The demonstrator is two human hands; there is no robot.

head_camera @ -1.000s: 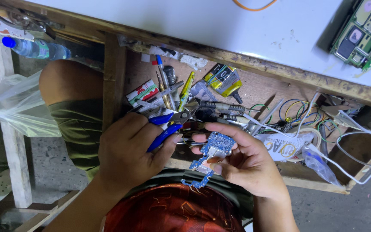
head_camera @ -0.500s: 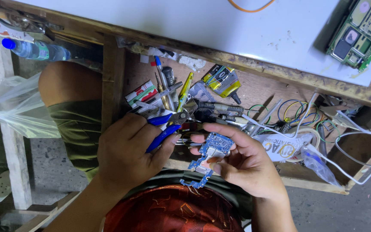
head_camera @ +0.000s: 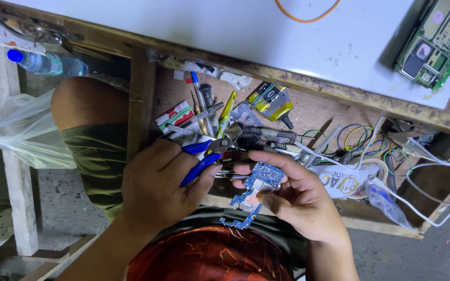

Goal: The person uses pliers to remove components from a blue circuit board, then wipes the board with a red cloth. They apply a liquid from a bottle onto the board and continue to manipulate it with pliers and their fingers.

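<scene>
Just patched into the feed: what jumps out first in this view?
At centre, the right hand pinches a small blue circuit board, while the left hand grips blue-handled pliers pointed toward it. Behind them, an open wooden drawer is crammed with tools, coloured wires and white cables. At top right, a green circuit board lies on the white tabletop.

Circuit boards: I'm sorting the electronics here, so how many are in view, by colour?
Blue circuit board, held in the right hand beside the blue-handled pliers in the left hand: 1
Green circuit board, lying on the white tabletop: 1
Total: 2
</scene>
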